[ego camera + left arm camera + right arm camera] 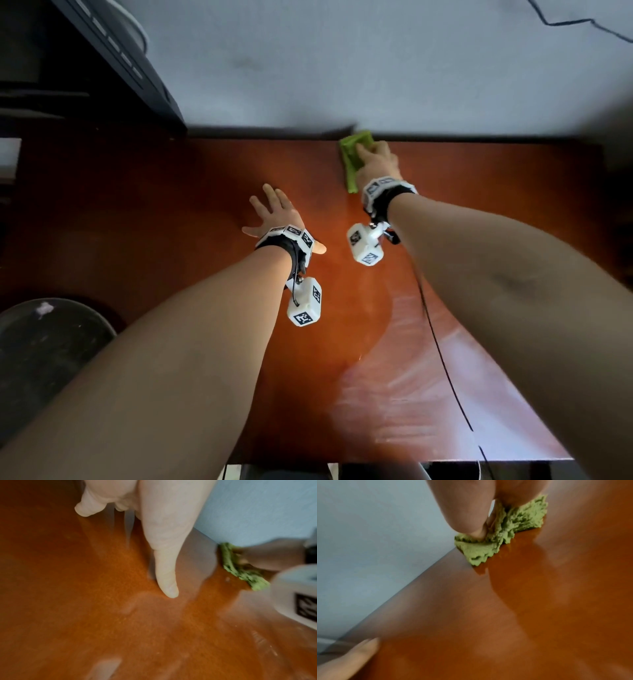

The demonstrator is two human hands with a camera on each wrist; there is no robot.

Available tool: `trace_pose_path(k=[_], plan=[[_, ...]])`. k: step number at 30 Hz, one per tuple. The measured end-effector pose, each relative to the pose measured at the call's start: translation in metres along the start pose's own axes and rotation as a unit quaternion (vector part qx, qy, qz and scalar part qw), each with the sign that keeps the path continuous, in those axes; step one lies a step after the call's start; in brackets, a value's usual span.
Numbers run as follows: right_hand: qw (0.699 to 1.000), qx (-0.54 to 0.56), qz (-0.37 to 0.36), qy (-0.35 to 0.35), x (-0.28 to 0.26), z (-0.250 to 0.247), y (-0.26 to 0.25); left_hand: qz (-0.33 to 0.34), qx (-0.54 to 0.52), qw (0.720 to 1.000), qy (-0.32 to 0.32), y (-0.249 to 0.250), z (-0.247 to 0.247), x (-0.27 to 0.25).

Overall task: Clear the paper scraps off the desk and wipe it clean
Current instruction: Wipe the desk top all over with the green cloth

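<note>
The green cloth (352, 150) lies bunched at the far edge of the reddish-brown desk (171, 222), right against the wall. My right hand (376, 161) lies on top of it and presses it down. In the right wrist view the thumb and fingers pinch folds of the cloth (518, 520). My left hand (274, 212) rests flat on the middle of the desk with its fingers spread and holds nothing; its thumb (164, 561) touches the wood. The cloth (240, 569) shows to the right of it.
A dark round bin (44, 359) stands off the desk's left front, with a white scrap (44, 308) in it. A black device (120, 61) sits at the far left. A thin black cable (442, 359) crosses the near right, where wipe streaks (411, 377) show.
</note>
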State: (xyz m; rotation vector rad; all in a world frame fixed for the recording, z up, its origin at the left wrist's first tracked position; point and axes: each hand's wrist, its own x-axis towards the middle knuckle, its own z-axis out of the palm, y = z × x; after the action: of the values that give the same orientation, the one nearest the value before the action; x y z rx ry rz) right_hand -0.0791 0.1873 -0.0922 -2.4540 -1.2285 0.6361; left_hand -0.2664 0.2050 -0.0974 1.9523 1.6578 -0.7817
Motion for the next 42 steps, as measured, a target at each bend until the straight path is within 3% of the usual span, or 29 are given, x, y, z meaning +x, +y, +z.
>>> trace_pose_path(k=[3, 5, 7, 10, 12, 17, 21, 24, 29, 33, 36, 40, 42], plan=[[0.997, 0.024, -0.056, -0.056, 0.0, 0.03, -0.035, -0.009, 0.007, 1.0, 0.015, 0.001, 0.003, 0.002], [0.994, 0.023, -0.045, -0.098, 0.004, 0.038, -0.036, -0.02, 0.006, 0.999, 0.029, 0.004, 0.003, 0.002], [0.996, 0.049, -0.006, -0.07, 0.005, 0.028, -0.021, -0.023, 0.011, 0.999, 0.029, 0.009, 0.0, 0.0], [0.998, 0.05, 0.036, 0.028, 0.001, 0.008, 0.025, -0.022, 0.014, 0.998, 0.055, 0.015, -0.001, -0.007], [0.995, 0.054, 0.069, 0.047, -0.009, -0.011, 0.063, 0.001, 0.018, 0.998, 0.056, 0.017, -0.002, -0.013], [0.98, 0.03, 0.18, 0.086, -0.039, -0.06, 0.145, 0.127, 0.042, 0.991, 0.016, 0.033, 0.002, -0.045], [0.98, -0.035, 0.19, 0.05, -0.06, -0.081, 0.166, 0.153, 0.044, 0.987, -0.011, 0.05, 0.015, -0.061], [0.989, -0.077, 0.125, 0.002, -0.073, -0.07, 0.149, 0.141, 0.053, 0.988, -0.021, 0.064, 0.023, -0.068], [0.989, -0.081, -0.074, -0.101, -0.107, -0.025, 0.093, 0.102, 0.08, 0.991, -0.017, 0.08, 0.026, -0.071], [0.981, -0.07, -0.145, -0.111, -0.117, -0.009, 0.08, 0.076, 0.067, 0.994, -0.032, 0.086, 0.02, -0.07], [0.996, -0.041, -0.056, -0.053, -0.099, -0.023, 0.11, 0.083, 0.083, 0.992, -0.042, 0.084, 0.02, -0.073], [0.993, -0.094, 0.069, 0.025, -0.073, -0.057, 0.159, 0.086, 0.075, 0.993, -0.035, 0.081, 0.023, -0.071], [0.989, -0.115, 0.086, 0.046, -0.065, -0.059, 0.166, 0.088, 0.07, 0.993, -0.036, 0.082, 0.024, -0.069]])
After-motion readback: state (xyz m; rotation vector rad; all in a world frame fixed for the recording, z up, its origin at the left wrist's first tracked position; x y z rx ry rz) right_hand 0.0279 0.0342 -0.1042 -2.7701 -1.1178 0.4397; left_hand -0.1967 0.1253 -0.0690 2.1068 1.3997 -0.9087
